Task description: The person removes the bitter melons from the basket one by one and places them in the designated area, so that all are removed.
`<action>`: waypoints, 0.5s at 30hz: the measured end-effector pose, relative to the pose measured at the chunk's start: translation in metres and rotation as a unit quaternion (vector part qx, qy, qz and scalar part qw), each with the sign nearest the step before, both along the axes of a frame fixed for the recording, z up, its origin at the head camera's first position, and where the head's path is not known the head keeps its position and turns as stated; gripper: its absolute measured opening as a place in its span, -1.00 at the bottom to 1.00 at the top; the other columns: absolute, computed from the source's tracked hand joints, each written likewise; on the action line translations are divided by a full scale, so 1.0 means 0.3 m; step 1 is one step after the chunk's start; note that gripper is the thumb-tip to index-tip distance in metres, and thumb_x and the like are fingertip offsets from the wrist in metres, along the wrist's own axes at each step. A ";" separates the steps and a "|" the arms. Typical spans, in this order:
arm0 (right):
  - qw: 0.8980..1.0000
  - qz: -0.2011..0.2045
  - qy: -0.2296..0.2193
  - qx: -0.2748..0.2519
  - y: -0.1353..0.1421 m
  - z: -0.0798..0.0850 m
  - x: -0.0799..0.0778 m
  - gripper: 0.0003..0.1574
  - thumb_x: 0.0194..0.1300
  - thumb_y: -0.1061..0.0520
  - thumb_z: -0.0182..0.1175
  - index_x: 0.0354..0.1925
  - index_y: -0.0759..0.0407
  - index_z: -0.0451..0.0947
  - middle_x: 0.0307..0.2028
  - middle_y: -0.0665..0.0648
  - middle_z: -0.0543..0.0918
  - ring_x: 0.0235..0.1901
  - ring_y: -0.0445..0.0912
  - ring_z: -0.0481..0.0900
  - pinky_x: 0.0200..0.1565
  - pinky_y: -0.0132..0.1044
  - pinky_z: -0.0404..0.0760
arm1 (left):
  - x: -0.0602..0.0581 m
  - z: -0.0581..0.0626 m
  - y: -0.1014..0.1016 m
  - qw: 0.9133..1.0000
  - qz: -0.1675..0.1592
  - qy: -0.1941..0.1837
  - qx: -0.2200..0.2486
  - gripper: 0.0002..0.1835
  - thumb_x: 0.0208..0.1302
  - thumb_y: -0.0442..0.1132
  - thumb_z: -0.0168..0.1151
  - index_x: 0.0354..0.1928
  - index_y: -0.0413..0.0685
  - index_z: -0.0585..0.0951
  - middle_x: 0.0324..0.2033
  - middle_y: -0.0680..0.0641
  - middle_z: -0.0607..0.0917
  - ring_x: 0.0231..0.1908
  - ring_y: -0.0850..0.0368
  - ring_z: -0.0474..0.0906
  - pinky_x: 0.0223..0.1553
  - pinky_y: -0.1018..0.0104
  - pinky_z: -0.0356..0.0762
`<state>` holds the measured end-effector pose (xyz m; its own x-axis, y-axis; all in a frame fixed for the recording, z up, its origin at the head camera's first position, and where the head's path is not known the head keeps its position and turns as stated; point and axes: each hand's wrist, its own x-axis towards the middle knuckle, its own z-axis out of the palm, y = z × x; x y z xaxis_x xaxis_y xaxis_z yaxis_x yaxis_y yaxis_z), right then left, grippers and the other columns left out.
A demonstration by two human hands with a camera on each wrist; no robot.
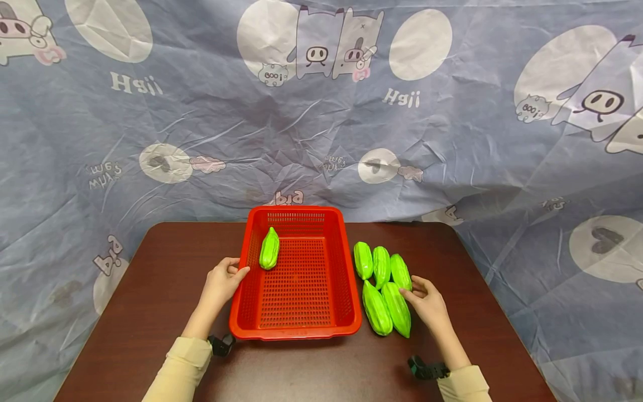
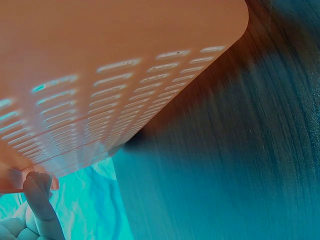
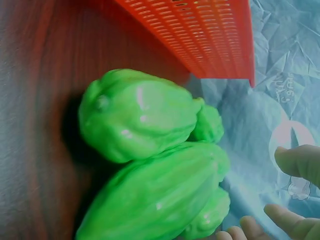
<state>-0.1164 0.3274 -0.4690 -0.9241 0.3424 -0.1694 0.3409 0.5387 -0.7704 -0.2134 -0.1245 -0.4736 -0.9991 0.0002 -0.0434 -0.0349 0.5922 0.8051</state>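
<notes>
A red plastic basket [image 1: 296,333] with slotted walls stands on the table, and one light-green ridged gourd [image 1: 269,249] lies inside it at the left. My left hand [image 1: 224,282] grips the basket's left rim, thumb over the top. In the left wrist view its curled fingers [image 2: 39,192] show under the rim of the slotted wall. Several more green gourds [image 1: 377,308] lie in two rows right of the basket. Beside the nearest right-hand gourd [image 1: 397,310] is my right hand [image 1: 427,301], thumb and fingers spread and nothing held between them.
The dark brown wooden table [image 1: 166,312] has rounded far corners. Behind it hangs a grey-blue cloth [image 1: 321,123] with cartoon prints, close to the table's back edge. Each wrist wears a black camera band [image 1: 427,368].
</notes>
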 end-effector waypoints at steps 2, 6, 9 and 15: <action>1.000 -0.002 0.005 -0.001 -0.005 0.009 -0.009 -0.15 0.38 -0.06 0.21 0.44 0.26 0.17 0.33 0.43 0.36 0.28 0.26 0.39 0.20 0.11 0.49 | -0.001 0.000 -0.001 1.000 0.000 0.000 0.000 -0.53 0.34 -0.15 0.28 0.15 -0.34 0.50 -0.32 -0.23 0.65 -0.28 -0.05 0.67 -0.27 0.16 0.67; 1.000 0.000 0.020 -0.007 -0.023 0.033 -0.025 -0.19 0.39 -0.03 0.20 0.44 0.25 0.18 0.35 0.40 0.33 0.31 0.25 0.37 0.21 0.11 0.48 | -0.003 0.002 -0.003 1.000 0.000 -0.001 -0.002 -0.52 0.34 -0.14 0.27 0.16 -0.33 0.50 -0.32 -0.22 0.65 -0.28 -0.04 0.67 -0.26 0.16 0.68; 1.000 0.002 0.030 -0.007 -0.042 0.050 -0.038 -0.19 0.39 -0.04 0.21 0.44 0.24 0.20 0.35 0.38 0.33 0.31 0.25 0.37 0.19 0.10 0.49 | -0.005 0.000 -0.004 1.000 -0.002 0.002 -0.002 -0.52 0.34 -0.15 0.27 0.16 -0.35 0.50 -0.32 -0.22 0.65 -0.29 -0.04 0.67 -0.27 0.15 0.68; 0.998 0.006 0.054 -0.017 -0.082 0.072 -0.070 -0.20 0.36 -0.03 0.25 0.42 0.23 0.24 0.32 0.34 0.39 0.28 0.21 0.40 0.18 0.08 0.51 | -0.006 -0.004 -0.006 1.000 -0.002 0.001 -0.004 -0.51 0.34 -0.14 0.27 0.17 -0.35 0.50 -0.32 -0.22 0.66 -0.31 -0.02 0.66 -0.29 0.17 0.67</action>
<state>-0.1374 0.3029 -0.4474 -0.9418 0.3264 -0.0808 0.2488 0.5147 -0.8204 -0.2152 -0.1263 -0.4749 -0.9992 0.0047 -0.0406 -0.0296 0.5992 0.8000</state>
